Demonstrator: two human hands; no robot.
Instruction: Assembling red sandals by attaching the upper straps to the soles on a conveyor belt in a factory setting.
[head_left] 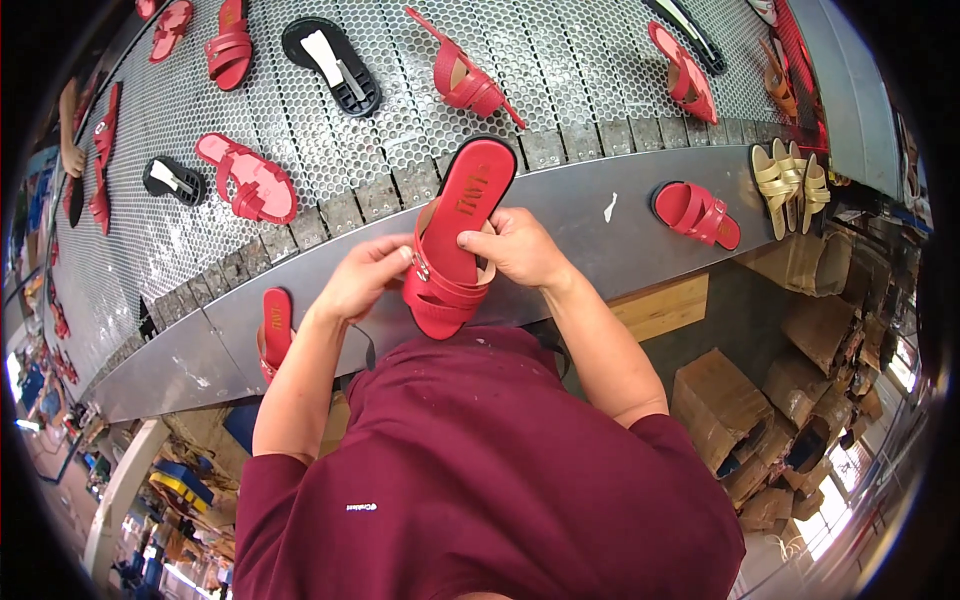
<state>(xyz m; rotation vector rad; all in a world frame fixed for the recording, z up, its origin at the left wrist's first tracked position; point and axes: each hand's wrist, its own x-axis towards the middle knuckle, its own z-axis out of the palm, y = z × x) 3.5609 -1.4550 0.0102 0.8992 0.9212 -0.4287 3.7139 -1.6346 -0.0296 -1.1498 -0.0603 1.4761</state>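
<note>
A red slide sandal [465, 215] with a crossed, buckled strap is held in front of my chest, heel pointing away from me and insole facing up. My right hand [522, 248] grips it by the right side, thumb pressed on the insole and fingers underneath. My left hand [362, 278] is closed at the left edge of the strap, thumb and fingertips against it by the small metal buckle. Part of the left fingers is hidden behind the thumb and strap. On the metal ledge lie another red sandal [277, 318] beside my left forearm and one more red sandal [697, 214] at the right.
Beyond the ledge [570, 195], a perforated conveyor [570, 70] carries red uppers [246, 178] and black soles [335, 65] with white inserts. Gold sandals [790, 188] stand at the ledge's right end. Cardboard boxes [720, 405] are stacked low right. Another person's hand [73, 160] shows far left.
</note>
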